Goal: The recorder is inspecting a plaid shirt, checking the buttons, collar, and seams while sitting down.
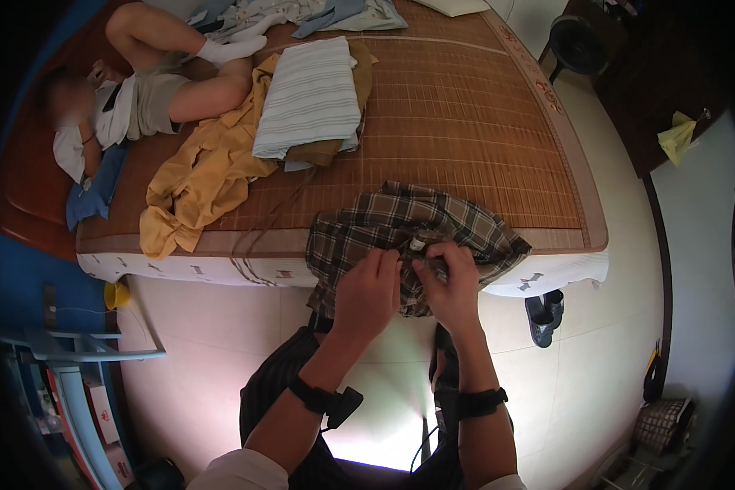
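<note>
Plaid garment (pixel 359 224) on the bed (pixel 465 106): probably light, soft, hardly fragile; best gripped near its pale label (pixel 417 243), where left hand (pixel 371 286) and right hand (pixel 451 282) pinch cloth between fingers.

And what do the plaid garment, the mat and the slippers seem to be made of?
Plaid garment: matte woven fabric, possibly cotton; it drapes in soft folds.
Mat: probably bamboo, with a slight sheen; narrow strips and thin cross lines show.
Slippers: dark, perhaps rubber or plastic, from faint highlights; too small to be sure.
</note>
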